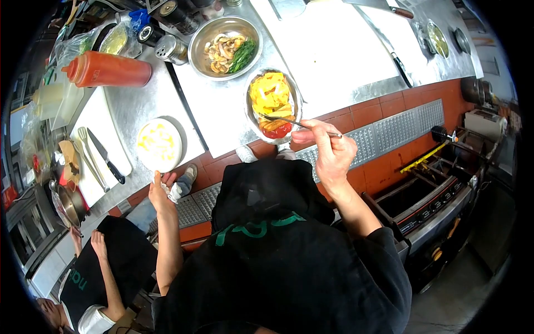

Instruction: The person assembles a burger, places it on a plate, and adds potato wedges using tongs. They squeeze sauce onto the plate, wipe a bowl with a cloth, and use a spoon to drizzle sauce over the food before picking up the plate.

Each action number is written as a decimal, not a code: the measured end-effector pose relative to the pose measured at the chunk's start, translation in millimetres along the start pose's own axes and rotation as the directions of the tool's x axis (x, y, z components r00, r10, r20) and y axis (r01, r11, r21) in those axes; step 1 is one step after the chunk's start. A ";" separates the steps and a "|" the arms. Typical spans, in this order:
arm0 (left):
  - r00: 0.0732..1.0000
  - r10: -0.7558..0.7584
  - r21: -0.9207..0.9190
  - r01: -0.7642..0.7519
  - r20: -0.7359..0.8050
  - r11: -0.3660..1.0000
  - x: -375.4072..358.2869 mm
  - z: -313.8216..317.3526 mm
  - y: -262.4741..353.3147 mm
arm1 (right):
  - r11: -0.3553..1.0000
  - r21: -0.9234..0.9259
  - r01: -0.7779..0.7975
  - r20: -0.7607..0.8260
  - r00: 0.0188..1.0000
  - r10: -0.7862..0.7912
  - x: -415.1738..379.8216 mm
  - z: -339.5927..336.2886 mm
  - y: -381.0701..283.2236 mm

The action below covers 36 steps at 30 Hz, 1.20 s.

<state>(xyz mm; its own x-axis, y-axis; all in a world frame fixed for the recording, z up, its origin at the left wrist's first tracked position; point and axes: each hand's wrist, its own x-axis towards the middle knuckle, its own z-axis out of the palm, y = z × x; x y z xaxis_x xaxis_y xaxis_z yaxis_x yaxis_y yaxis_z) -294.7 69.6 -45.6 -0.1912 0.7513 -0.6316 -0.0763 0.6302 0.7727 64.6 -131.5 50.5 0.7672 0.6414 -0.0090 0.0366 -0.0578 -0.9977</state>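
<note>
My right hand (332, 151) pinches the handle of a thin metal utensil (311, 126). The utensil's head reaches into an oval metal dish (248, 114) at the counter edge, where it partly blends with the food. Inside that dish lie yellow food (270, 92), browned wedges (278, 120) and red sauce (276, 131). Lower left, my left hand (162, 192) has its thumb and fingers closed at the near rim of a round white plate (177, 146). Yellow and white pieces (157, 142) cover the plate's middle.
A steel bowl (194, 60) holds mushrooms and greens. Left are a red squeeze bottle (114, 69), shakers (170, 49), a knife (105, 155) and tongs (92, 157). Another knife (400, 69) lies on the right-hand white board (334, 53). A co-worker (105, 261) stands lower left, a cooking appliance (434, 206) lower right.
</note>
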 end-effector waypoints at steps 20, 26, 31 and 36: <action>0.997 -0.012 -0.114 0.020 0.075 0.993 -12.1 33.1 9.5 | 0.878 0.077 0.472 0.462 0.764 -0.451 10.4 66.9 -64.1; 0.989 -0.059 0.033 0.055 0.137 0.998 -52.9 30.3 57.1 | 0.892 0.051 0.449 0.773 0.548 -0.319 52.3 142.5 -41.0; 0.961 -0.009 0.161 -0.037 0.277 0.986 -80.8 33.3 91.9 | 0.995 0.057 0.086 0.832 0.547 -0.095 46.3 150.9 -29.0; 0.932 0.018 0.357 -0.156 0.361 0.921 -74.5 36.1 109.1 | 0.993 -0.020 -0.115 0.910 0.410 0.066 62.6 129.9 -35.2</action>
<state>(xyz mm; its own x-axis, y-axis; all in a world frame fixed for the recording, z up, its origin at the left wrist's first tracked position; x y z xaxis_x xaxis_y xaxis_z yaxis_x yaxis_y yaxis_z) -253.5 89.5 83.4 0.1739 0.7825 -0.5979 0.3083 0.5334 0.7877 28.1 10.1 76.2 -0.2657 0.9551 -0.1310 -0.0396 -0.1466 -0.9884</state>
